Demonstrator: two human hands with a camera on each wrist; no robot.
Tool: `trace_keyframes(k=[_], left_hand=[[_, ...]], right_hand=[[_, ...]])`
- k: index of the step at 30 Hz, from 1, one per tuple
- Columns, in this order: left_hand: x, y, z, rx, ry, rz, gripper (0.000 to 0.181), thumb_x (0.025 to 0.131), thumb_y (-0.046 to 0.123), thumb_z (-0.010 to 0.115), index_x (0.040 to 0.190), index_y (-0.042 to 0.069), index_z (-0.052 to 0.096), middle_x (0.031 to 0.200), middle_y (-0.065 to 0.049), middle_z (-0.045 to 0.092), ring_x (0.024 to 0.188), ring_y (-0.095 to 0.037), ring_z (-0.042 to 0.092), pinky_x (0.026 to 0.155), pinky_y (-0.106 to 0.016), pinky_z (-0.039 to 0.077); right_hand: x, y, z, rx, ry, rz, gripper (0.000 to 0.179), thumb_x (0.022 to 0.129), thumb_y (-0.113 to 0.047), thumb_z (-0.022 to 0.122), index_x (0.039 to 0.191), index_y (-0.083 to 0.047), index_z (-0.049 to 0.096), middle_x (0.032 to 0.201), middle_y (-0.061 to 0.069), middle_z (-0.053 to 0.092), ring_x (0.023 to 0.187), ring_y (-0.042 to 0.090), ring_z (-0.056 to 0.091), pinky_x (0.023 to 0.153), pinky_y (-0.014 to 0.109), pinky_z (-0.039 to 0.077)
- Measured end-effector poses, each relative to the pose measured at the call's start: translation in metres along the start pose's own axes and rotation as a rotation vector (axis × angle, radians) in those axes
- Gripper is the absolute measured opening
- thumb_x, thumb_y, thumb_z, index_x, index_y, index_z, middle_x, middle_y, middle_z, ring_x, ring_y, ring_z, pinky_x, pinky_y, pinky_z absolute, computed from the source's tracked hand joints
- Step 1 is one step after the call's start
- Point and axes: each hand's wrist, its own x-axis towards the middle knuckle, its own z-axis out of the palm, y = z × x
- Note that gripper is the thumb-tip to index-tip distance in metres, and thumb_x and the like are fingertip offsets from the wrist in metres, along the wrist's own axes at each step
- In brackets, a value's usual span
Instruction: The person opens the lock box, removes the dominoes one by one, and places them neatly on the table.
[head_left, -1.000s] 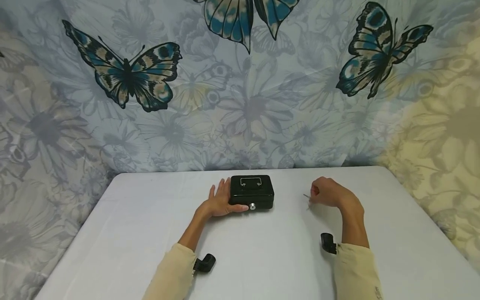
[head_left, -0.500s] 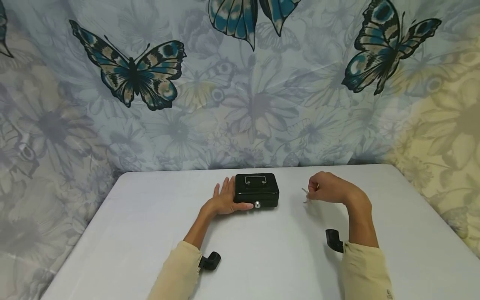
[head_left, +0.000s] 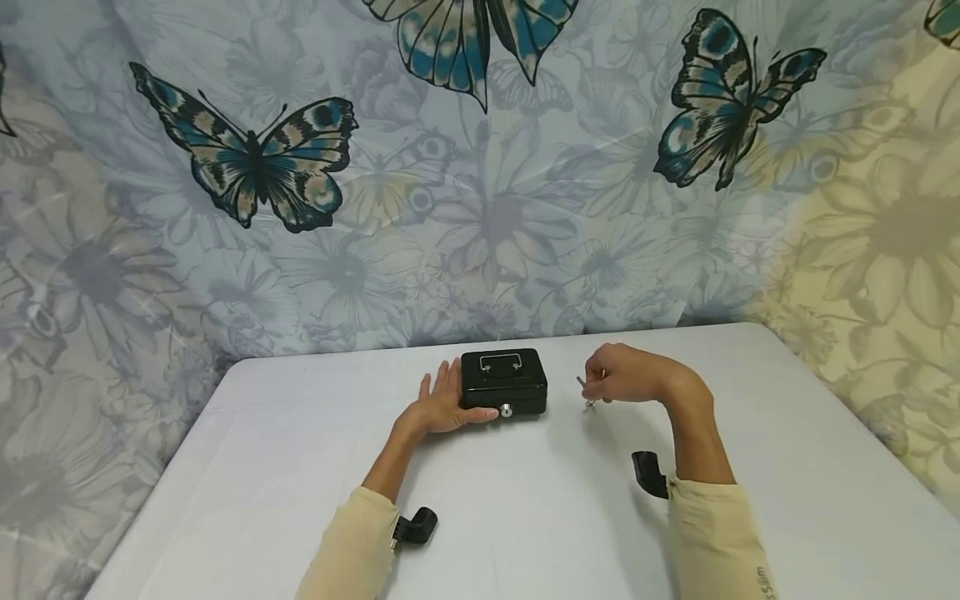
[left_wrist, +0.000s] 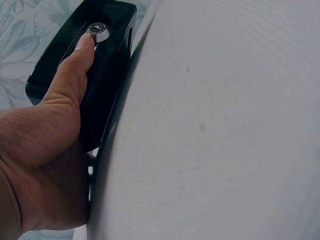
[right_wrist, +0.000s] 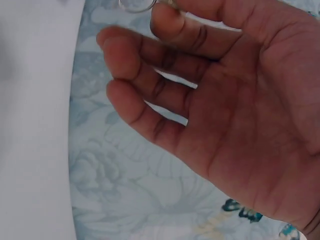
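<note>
Touching a black box (head_left: 504, 388), left hand (head_left: 441, 408) spread along its side, right hand (head_left: 632, 375) pinching a keyring (right_wrist: 136, 11)

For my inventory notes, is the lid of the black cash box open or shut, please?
Shut: the lid lies level on the black cash box, with no gap visible.

An indoor corner with a work surface is shown; whether it belongs to a home or a studio cannot be told. Beneath the left hand (head_left: 440, 406) and the right hand (head_left: 633, 373), a bench (head_left: 487, 517) is spread with white. Beyond the hands, it is closely backed by a wall covering (head_left: 405, 292), printed with pale flowers (head_left: 502, 218) and large, dark-edged blue butterflies (head_left: 257, 167). The print is carried round on both sides of the hands, and is tinted yellow on the right.
</note>
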Motion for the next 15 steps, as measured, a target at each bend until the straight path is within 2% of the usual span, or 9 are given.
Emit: trace_keyframes(k=[8, 15], left_hand=[[-0.003, 0.003, -0.005, 0.032, 0.004, -0.029, 0.126, 0.091, 0.068, 0.066, 0.166, -0.003, -0.006, 0.176, -0.024, -0.003, 0.166, -0.034, -0.007, 0.133, -0.056, -0.005], [-0.003, 0.003, -0.005, 0.033, -0.003, -0.037, 0.126, 0.091, 0.068, 0.065, 0.166, -0.002, -0.007, 0.176, -0.023, -0.005, 0.166, -0.033, -0.008, 0.133, -0.056, -0.006]], right_hand=[[0.017, -0.010, 0.011, 0.006, -0.045, -0.005, 0.027, 0.087, -0.011, 0.064, 0.062, -0.015, 0.055, 0.063, -0.008, 0.048, 0.064, 0.009, 0.040, 0.061, 0.027, 0.033], [0.026, -0.017, 0.019, -0.023, -0.093, -0.018, 0.032, 0.092, -0.013, 0.063, 0.061, -0.013, 0.055, 0.061, -0.008, 0.046, 0.061, 0.009, 0.036, 0.059, 0.025, 0.029]])
